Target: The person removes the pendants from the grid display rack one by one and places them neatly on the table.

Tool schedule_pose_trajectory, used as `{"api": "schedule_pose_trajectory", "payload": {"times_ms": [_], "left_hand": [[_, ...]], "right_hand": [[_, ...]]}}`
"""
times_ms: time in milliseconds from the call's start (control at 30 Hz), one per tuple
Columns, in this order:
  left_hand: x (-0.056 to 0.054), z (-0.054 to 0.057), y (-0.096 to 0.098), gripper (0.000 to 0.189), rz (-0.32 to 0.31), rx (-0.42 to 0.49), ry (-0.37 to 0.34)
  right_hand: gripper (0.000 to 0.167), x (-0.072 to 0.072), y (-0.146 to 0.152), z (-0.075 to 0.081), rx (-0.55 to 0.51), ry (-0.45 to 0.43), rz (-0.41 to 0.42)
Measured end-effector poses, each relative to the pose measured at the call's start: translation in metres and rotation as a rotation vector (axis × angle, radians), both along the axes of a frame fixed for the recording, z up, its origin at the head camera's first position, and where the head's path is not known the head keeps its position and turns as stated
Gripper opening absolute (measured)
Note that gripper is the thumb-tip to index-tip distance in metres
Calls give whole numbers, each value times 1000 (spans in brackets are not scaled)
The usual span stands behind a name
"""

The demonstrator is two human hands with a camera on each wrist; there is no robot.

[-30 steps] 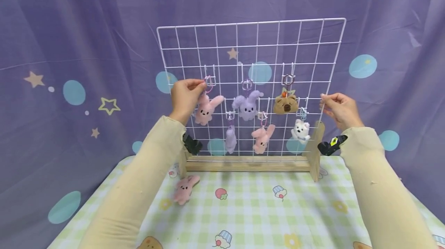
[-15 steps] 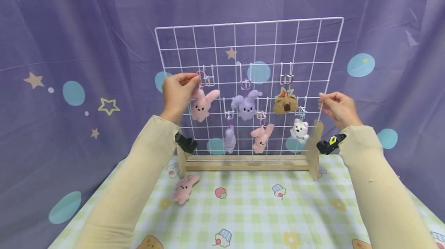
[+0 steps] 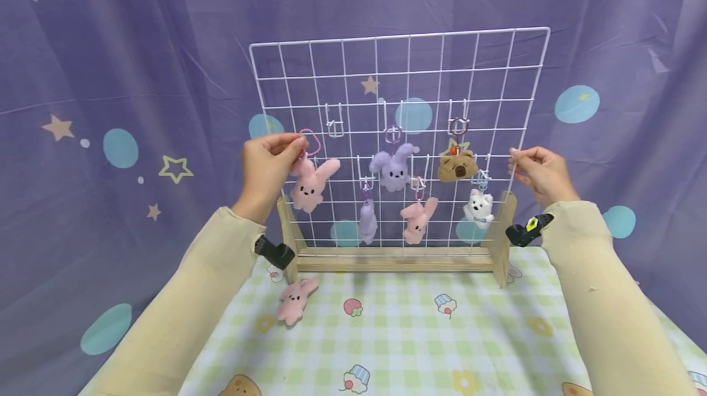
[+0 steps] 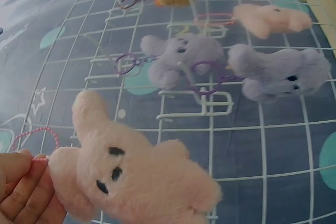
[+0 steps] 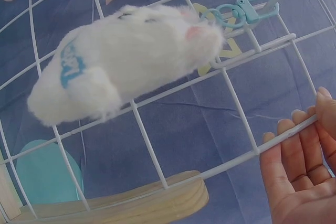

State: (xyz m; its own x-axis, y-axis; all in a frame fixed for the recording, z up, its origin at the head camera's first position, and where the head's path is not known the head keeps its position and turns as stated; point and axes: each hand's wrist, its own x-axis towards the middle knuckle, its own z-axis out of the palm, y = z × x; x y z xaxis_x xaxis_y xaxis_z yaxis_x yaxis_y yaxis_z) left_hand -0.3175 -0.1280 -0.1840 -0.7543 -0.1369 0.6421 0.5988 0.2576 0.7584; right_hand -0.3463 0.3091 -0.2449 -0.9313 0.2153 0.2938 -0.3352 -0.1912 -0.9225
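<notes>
As I run this from far away, I see the left hand [image 3: 263,170] left of the middle of the frame, its thumb and fingers pinching a pink bead loop [image 3: 317,137]. From that loop hangs a pink bunny [image 3: 309,188], upright and facing out, in front of the left part of the white rack [image 3: 377,73]. A bare hook [image 3: 335,129] sits up and to the right of it, and the loop is free of that hook.

I think the step in hand is taking this bunny off the rack. I guess the next move calls for pulling it clear of the wires, then setting it down softly, maybe by the lying bunny [image 3: 295,302] on the table [image 3: 397,334] at lower left.

At the right of the frame, the right hand [image 3: 544,175] has its fingers curled round the rack's side wire, I think to keep it steady.

Farther out, a big purple bunny [image 3: 394,172], a small purple toy [image 3: 367,224], another pink bunny [image 3: 418,221], a brown bear [image 3: 457,166] and a white toy [image 3: 478,207] hang from the middle to the right, above the wood stand [image 3: 392,263].
</notes>
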Motion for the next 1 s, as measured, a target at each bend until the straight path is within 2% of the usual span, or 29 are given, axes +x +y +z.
{"api": "schedule_pose_trajectory", "payload": {"times_ms": [467, 700, 833, 1000], "left_hand": [[28, -35, -16, 28, -49, -59, -78], [36, -57, -24, 30, -54, -57, -132], [40, -71, -28, 28, -50, -88, -157], [41, -89, -34, 27, -70, -90, -186]], "right_hand": [[15, 0, 2, -1, 4, -1, 4], [15, -1, 2, -1, 6, 9, 8], [14, -1, 2, -1, 23, 14, -4], [13, -1, 2, -2, 47, 13, -20]]}}
